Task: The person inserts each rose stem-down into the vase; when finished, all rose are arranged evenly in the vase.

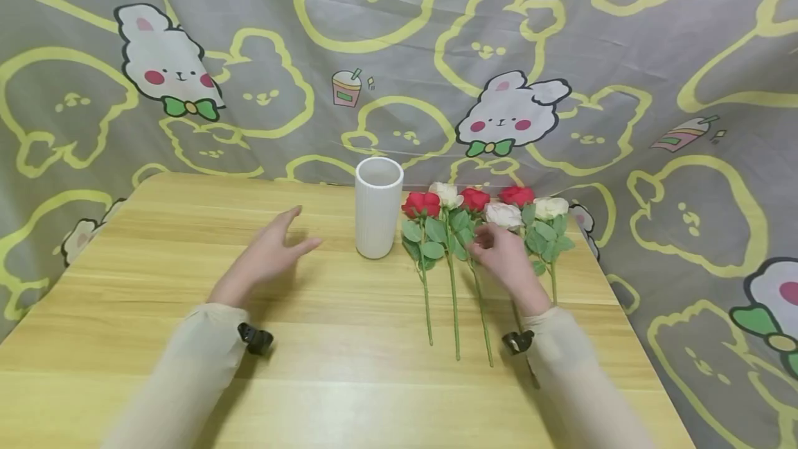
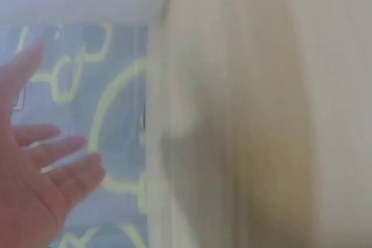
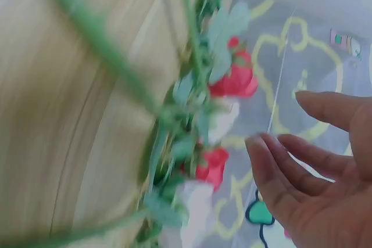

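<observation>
A white ribbed vase stands upright near the back of the wooden table. My left hand hovers to its left, fingers spread, thumb toward the vase; in the left wrist view the palm holds nothing. To the vase's right lies a row of artificial roses: red ones, cream ones and a pale pinkish-white one, with green leaves and long stems. Over the middle of that row is my right hand, fingers loosely bent. In the right wrist view a gap shows between thumb and fingers, with nothing in it.
The wooden table has its back edge against a grey curtain printed with yellow outlines and rabbits. The curtain also hangs along both sides. Rose stems point toward the front of the table. Each wrist carries a small black camera.
</observation>
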Demonstrator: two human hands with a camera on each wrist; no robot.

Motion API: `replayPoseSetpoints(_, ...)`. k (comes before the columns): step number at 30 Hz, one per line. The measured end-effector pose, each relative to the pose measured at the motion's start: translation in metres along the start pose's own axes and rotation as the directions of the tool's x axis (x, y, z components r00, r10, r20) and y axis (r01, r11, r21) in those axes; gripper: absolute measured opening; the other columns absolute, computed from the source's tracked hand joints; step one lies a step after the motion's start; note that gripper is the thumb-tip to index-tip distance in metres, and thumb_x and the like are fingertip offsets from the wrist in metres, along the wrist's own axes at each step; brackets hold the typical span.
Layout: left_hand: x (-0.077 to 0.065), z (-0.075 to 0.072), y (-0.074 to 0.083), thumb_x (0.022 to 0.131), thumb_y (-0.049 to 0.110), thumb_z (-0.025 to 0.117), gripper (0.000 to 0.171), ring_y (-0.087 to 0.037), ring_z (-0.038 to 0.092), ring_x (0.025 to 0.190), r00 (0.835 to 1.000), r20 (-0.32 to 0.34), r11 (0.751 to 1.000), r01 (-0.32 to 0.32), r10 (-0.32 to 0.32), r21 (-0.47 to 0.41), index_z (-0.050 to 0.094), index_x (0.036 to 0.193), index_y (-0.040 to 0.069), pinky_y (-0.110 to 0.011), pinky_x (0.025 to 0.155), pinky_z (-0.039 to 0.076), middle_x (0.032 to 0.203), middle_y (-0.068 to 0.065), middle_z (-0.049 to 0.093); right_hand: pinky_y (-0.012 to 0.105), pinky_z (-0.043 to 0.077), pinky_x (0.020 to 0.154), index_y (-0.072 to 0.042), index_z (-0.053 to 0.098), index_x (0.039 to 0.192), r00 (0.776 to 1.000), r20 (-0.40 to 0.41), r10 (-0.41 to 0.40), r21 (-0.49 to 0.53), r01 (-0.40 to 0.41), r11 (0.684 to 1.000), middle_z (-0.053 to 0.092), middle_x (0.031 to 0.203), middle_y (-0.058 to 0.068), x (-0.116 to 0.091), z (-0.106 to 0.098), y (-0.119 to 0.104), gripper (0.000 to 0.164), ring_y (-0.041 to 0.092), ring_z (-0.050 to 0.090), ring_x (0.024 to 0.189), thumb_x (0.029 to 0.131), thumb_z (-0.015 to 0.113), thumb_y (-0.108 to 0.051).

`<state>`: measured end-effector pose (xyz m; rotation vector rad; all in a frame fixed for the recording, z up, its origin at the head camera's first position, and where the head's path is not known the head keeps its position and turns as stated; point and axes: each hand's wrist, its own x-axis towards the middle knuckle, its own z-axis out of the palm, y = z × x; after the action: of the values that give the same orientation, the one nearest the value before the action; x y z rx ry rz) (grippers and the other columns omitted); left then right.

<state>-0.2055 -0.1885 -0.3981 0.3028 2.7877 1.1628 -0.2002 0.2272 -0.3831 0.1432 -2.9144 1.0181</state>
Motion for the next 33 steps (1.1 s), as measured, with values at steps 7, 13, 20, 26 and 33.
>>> replayPoseSetpoints(7,0.031,0.021,0.029,0.09,0.031,0.074,0.088,-0.033,0.029,0.141,0.983,-0.104,0.91,-0.179,0.15,-0.374,0.021,0.154,0.002,-0.046,0.115,0.027,0.155,-0.018,0.028,0.041,0.055,0.083,0.003,0.065,0.117,0.993,0.121,0.016,0.053,-0.022,0.998,0.069,0.104,0.011,0.009,0.028,-0.019,0.034,0.028,0.066,0.096,0.09,0.073,-0.017)
replayPoseSetpoints(13,0.048,0.036,0.049,0.086,0.022,0.079,0.087,-0.027,0.027,0.142,0.973,-0.133,0.849,-0.228,0.187,-0.477,0.026,0.152,0.001,-0.041,0.115,0.027,0.156,-0.014,0.028,0.036,0.057,0.071,0.004,0.065,0.113,0.978,0.199,0.058,0.055,-0.07,0.996,0.068,0.095,0.01,0.013,0.047,-0.027,0.034,0.022,0.066,0.081,0.089,0.073,-0.019)
replayPoseSetpoints(20,0.057,0.051,0.06,0.084,0.014,0.08,0.085,-0.026,0.028,0.142,0.97,-0.147,0.783,-0.243,0.193,-0.573,0.03,0.151,0.008,-0.04,0.116,0.025,0.154,-0.011,0.031,0.031,0.05,0.059,-0.003,0.067,0.092,0.963,0.231,0.141,-0.056,-0.132,0.99,0.065,0.072,0.004,0.014,0.064,-0.035,0.023,0.017,0.06,0.064,0.088,0.075,-0.024)
replayPoseSetpoints(26,0.06,0.057,0.063,0.081,0.008,0.081,0.085,-0.026,0.033,0.139,0.966,-0.166,0.76,-0.257,0.197,-0.596,0.031,0.15,0.004,-0.036,0.115,0.027,0.15,-0.014,0.037,0.026,0.04,0.047,-0.009,0.056,0.065,0.958,0.232,0.17,-0.078,-0.156,0.985,0.057,0.059,0.002,0.018,0.073,-0.038,0.032,0.014,0.051,0.053,0.089,0.074,-0.021)
replayPoseSetpoints(33,0.061,0.059,0.064,0.082,0.011,0.082,0.078,-0.027,0.039,0.135,0.966,-0.18,0.77,-0.257,0.186,-0.585,0.037,0.146,0.004,-0.036,0.113,0.032,0.145,-0.016,0.043,0.032,0.053,0.065,-0.006,0.066,0.077,0.948,0.253,0.194,-0.068,-0.183,0.981,0.063,0.064,0.001,0.022,0.075,-0.037,0.016,0.014,0.062,0.056,0.088,0.073,-0.016)
